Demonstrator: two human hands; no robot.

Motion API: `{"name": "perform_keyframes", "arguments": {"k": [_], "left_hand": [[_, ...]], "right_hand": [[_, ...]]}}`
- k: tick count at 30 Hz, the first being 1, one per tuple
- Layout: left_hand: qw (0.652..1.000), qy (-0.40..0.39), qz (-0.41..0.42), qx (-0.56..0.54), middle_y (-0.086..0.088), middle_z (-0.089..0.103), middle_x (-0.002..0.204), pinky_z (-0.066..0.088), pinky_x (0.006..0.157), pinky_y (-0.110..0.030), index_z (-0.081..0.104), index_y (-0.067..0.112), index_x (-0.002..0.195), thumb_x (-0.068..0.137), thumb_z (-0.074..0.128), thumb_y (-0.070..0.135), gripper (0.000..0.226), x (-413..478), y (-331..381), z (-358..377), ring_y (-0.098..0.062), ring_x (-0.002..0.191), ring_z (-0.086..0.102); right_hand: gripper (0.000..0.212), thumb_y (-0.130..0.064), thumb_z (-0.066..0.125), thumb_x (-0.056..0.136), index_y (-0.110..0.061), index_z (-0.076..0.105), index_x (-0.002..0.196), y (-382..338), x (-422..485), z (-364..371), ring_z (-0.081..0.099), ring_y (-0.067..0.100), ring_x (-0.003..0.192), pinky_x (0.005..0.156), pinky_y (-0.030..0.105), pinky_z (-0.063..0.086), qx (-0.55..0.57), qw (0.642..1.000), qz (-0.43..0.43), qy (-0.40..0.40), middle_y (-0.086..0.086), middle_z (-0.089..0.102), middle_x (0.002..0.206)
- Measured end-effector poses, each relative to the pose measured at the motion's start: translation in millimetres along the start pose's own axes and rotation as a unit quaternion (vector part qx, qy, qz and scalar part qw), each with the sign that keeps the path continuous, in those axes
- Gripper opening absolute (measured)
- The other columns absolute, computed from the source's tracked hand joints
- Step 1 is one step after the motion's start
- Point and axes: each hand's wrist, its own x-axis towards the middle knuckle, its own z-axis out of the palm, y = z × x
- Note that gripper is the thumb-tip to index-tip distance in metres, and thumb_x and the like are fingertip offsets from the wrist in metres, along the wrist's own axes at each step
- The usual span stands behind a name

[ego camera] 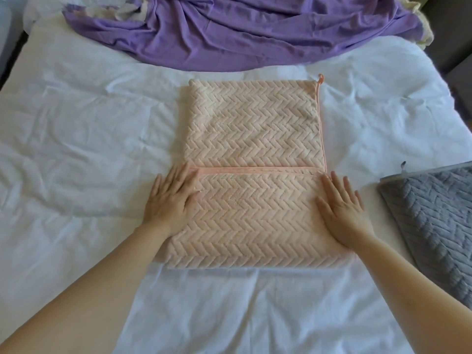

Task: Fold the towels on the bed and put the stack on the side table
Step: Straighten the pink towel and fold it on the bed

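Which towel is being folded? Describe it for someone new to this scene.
On the white bed, nearer than the purple sheet, lies the peach towel. The left hand and right hand rest flat on its edges. Unlike the grey towel nearby, it has orange trim.

Bright diffuse daylight, soft image, no hard shadows.
White sheet (pixel 76 139) is near clipping at left and far right, with a bluish cast in the folds. Faint shadow under the near edge of the peach towel (pixel 252 129). Wide-angle bowing toward the frame edges; top corners go dark. Fine texture slightly smeared.
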Motion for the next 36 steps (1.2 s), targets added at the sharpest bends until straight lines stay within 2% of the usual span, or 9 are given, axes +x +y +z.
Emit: {"name": "perform_keyframes", "arguments": {"k": [5, 10, 13, 17, 21, 25, 30, 33, 36], "left_hand": [[0.973, 0.124, 0.002, -0.196, -0.015, 0.023, 0.157, 0.029, 0.112, -0.048, 0.036, 0.014, 0.146, 0.096, 0.033, 0.052, 0.063, -59, 18, -6, -0.029, 0.143, 0.026], [0.959, 0.104, 0.047, -0.261, -0.009, 0.021, 0.155, 0.037, 0.103, -0.034, 0.038, 0.029, 0.142, 0.082, 0.057, 0.061, 0.071, -117, 27, 9, -0.023, 0.141, 0.03], [0.961, 0.093, 0.054, -0.254, -0.004, 0.024, 0.15, 0.041, 0.1, -0.032, 0.036, 0.04, 0.142, 0.076, 0.078, 0.021, 0.08, -134, 18, 19, -0.022, 0.137, 0.034], [0.963, 0.111, -0.025, -0.244, -0.013, 0.039, 0.137, 0.046, 0.094, -0.036, 0.054, 0.021, 0.134, 0.062, 0.068, -0.019, 0.084, -130, 23, 22, -0.03, 0.124, 0.048], [0.966, 0.107, -0.023, -0.234, -0.014, 0.049, 0.126, 0.044, 0.089, -0.03, 0.066, 0.009, 0.117, 0.058, 0.074, -0.014, 0.064, -125, 23, 3, -0.029, 0.11, 0.058], [0.977, 0.126, -0.022, -0.169, -0.001, 0.057, 0.124, 0.054, 0.076, -0.037, 0.071, 0.013, 0.103, 0.057, 0.075, 0.021, 0.047, -119, 17, -41, -0.028, 0.103, 0.061], [0.949, 0.097, 0.028, -0.299, 0.007, 0.047, 0.137, 0.029, 0.103, -0.016, 0.073, 0.01, 0.093, 0.057, 0.062, 0.048, 0.054, -87, 13, -100, -0.01, 0.124, 0.045], [0.918, 0.041, 0.001, -0.395, 0.013, 0.051, 0.135, 0.025, 0.109, -0.021, 0.069, 0.024, 0.108, 0.057, 0.059, 0.05, 0.058, -66, 19, -117, 0.0, 0.135, 0.033], [0.859, 0.055, -0.065, -0.505, 0.027, 0.068, 0.095, 0.039, 0.08, -0.003, 0.07, 0.042, 0.087, 0.057, 0.058, 0.042, 0.032, -38, 32, -127, 0.021, 0.094, 0.053]], "right_hand": [[0.067, -0.055, 0.041, 0.087, -0.036, 0.023, 0.148, -4, -56, 9, 0.015, 0.009, 0.145, 0.115, 0.03, 0.013, 0.296, 0.953, 0.039, 0.052, -0.012, 0.014, 0.158], [0.082, -0.052, 0.068, 0.069, -0.045, 0.028, 0.14, -7, -102, 28, 0.007, -0.021, 0.134, 0.105, 0.025, 0.022, 0.33, 0.937, 0.005, 0.114, -0.006, 0.016, 0.158], [0.093, -0.031, 0.087, 0.06, -0.038, 0.034, 0.136, 9, -117, 35, 0.01, -0.011, 0.138, 0.103, 0.03, 0.028, 0.267, 0.958, -0.05, 0.094, 0.01, 0.02, 0.155], [0.076, 0.001, 0.082, 0.066, -0.025, 0.051, 0.13, 14, -119, 37, 0.036, 0.022, 0.128, 0.097, 0.033, 0.037, 0.233, 0.967, -0.045, 0.096, 0.012, 0.027, 0.147], [0.05, 0.012, 0.074, 0.069, -0.005, 0.063, 0.116, 12, -117, 19, 0.054, 0.038, 0.108, 0.088, 0.039, 0.045, 0.193, 0.97, -0.022, 0.144, 0.019, 0.042, 0.134], [0.032, 0.009, 0.076, 0.07, -0.001, 0.068, 0.099, 13, -118, -21, 0.052, 0.025, 0.102, 0.082, 0.042, 0.048, 0.184, 0.968, -0.072, 0.154, 0.018, 0.041, 0.138], [0.027, -0.001, 0.074, 0.072, -0.025, 0.066, 0.083, 5, -95, -83, 0.051, 0.008, 0.111, 0.089, 0.031, 0.041, 0.286, 0.944, -0.058, 0.153, -0.009, 0.054, 0.125], [0.033, -0.007, 0.07, 0.077, -0.031, 0.069, 0.099, 2, -73, -102, 0.061, 0.016, 0.102, 0.09, 0.036, 0.048, 0.379, 0.918, -0.014, 0.118, -0.009, 0.065, 0.109], [0.025, -0.029, 0.067, 0.074, -0.029, 0.069, 0.099, 0, -43, -113, 0.062, 0.012, 0.092, 0.08, 0.03, 0.048, 0.42, 0.902, 0.008, 0.098, -0.007, 0.069, 0.095]]}}
